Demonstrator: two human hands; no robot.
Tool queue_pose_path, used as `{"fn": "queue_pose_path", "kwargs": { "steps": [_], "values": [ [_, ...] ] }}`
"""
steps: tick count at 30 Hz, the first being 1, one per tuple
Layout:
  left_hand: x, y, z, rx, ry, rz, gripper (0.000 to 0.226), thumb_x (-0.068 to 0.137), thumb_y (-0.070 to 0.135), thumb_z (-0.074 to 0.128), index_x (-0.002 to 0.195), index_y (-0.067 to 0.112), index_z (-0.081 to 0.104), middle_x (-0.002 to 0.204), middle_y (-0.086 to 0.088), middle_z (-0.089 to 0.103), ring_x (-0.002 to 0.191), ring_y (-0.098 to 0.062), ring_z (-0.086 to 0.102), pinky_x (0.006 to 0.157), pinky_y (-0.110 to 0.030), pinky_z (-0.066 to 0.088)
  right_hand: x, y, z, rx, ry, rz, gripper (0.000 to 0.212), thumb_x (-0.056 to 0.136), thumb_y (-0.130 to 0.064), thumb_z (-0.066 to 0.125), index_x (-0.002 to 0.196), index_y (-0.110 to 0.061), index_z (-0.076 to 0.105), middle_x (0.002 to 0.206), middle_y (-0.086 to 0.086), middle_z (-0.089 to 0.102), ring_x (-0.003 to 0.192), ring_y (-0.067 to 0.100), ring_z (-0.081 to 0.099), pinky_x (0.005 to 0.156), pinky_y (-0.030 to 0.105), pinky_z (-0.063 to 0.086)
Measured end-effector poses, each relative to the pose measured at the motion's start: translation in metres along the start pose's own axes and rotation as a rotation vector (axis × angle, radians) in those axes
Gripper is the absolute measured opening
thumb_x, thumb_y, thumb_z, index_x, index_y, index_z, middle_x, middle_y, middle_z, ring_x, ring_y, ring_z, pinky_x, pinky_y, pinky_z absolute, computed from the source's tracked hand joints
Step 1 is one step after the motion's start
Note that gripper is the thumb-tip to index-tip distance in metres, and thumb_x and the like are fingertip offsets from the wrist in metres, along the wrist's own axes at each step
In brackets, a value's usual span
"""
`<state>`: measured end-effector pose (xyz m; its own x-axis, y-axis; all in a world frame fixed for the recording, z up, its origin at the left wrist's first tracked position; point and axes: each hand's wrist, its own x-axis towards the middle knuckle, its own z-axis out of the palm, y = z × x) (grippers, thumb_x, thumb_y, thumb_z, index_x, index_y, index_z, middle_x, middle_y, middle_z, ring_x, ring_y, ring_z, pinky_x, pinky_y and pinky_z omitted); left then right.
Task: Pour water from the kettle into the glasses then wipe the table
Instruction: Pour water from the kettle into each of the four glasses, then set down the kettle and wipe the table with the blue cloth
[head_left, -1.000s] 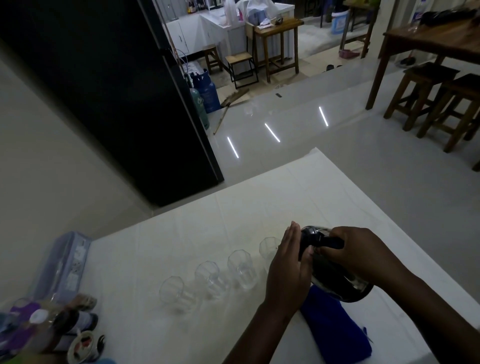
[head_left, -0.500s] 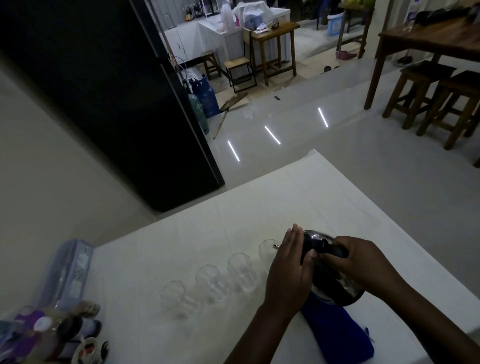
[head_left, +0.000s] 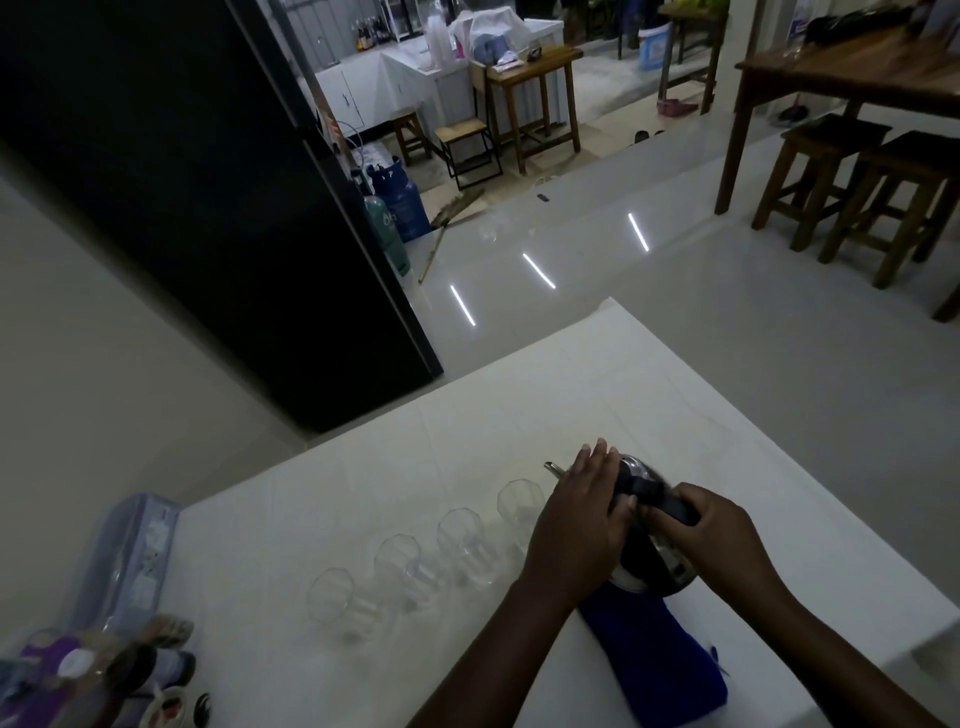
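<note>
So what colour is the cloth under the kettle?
Dark blue cloth, seen in the head view.

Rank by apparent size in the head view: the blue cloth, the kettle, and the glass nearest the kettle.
1. Blue cloth, largest, though partly under the kettle.
2. Kettle, partly hidden by both hands; it sits close to the cloth in size, so this order is unsure.
3. Glass, clearly smallest.
</note>
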<state>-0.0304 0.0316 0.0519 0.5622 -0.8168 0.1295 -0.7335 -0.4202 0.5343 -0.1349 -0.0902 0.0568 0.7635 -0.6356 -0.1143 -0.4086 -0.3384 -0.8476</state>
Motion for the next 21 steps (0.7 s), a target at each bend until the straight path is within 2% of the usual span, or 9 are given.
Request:
{"fn": "queue_pose_path", "kwargs": {
  "steps": [2,5,7,11,14,17,21],
  "values": [
    [0.005,-0.001,0.006,0.005,-0.016,0.011,0.051,0.102,0.028,0.037,0.148,0.012,0.024,0.158,-0.005,0.018,0.145,-0.016,0.008,0.116,-0.031,0.011,0.003,0.01,0.003,0.044,0.027,0.026,0.026,0.078,-0.03,0.069,0.06,-0.018,0.056,0.054,0.002,0.058,0.053,0.016,0.054,0.049,0.028,0.04],
    [0.014,-0.006,0.017,0.05,-0.032,0.025,0.052,0.101,0.026,0.038,0.147,0.008,0.024,0.157,-0.01,0.018,0.145,-0.021,0.012,0.115,-0.03,0.012,0.008,0.02,0.009,0.146,0.032,0.048,0.03,0.08,-0.025,0.068,0.057,-0.027,0.05,0.052,-0.005,0.053,0.052,0.009,0.049,0.048,0.02,0.035],
    [0.021,-0.012,0.026,0.099,-0.061,0.038,0.052,0.101,0.025,0.039,0.147,0.005,0.023,0.156,-0.014,0.019,0.144,-0.025,0.015,0.115,-0.034,0.016,0.013,0.029,0.014,0.199,0.019,0.051,0.028,0.082,-0.023,0.066,0.061,-0.03,0.05,0.057,-0.009,0.054,0.055,0.006,0.049,0.05,0.018,0.034],
    [0.038,-0.024,0.041,0.188,-0.137,0.044,0.054,0.1,0.021,0.039,0.147,0.004,0.019,0.156,-0.016,0.017,0.144,-0.028,0.014,0.114,-0.04,0.023,0.027,0.05,0.026,0.276,0.015,0.072,0.017,0.086,-0.02,0.061,0.069,-0.022,0.057,0.065,-0.001,0.059,0.061,0.013,0.052,0.054,0.023,0.037],
    [0.046,-0.03,0.049,0.237,-0.175,0.05,0.056,0.098,0.014,0.042,0.147,0.003,0.019,0.156,-0.017,0.018,0.144,-0.029,0.014,0.114,-0.04,0.022,0.035,0.061,0.034,0.306,0.008,0.074,0.013,0.087,-0.019,0.059,0.076,-0.013,0.059,0.068,0.005,0.06,0.061,0.015,0.052,0.055,0.027,0.038],
    [0.05,-0.035,0.054,0.246,-0.195,0.057,0.059,0.094,0.007,0.045,0.147,0.001,0.02,0.155,-0.018,0.019,0.144,-0.029,0.015,0.114,-0.038,0.017,0.041,0.07,0.044,0.327,0.004,0.093,0.014,0.089,-0.02,0.056,0.076,-0.014,0.057,0.068,0.003,0.057,0.06,0.014,0.05,0.054,0.023,0.038],
    [0.05,-0.041,0.061,0.253,-0.193,0.065,0.062,0.092,0.003,0.048,0.147,0.002,0.02,0.155,-0.018,0.018,0.144,-0.029,0.015,0.115,-0.04,0.02,0.042,0.08,0.055,0.339,0.02,0.097,0.014,0.09,-0.021,0.054,0.077,-0.016,0.055,0.068,0.001,0.058,0.059,0.012,0.052,0.05,0.015,0.043]
  ]
}}
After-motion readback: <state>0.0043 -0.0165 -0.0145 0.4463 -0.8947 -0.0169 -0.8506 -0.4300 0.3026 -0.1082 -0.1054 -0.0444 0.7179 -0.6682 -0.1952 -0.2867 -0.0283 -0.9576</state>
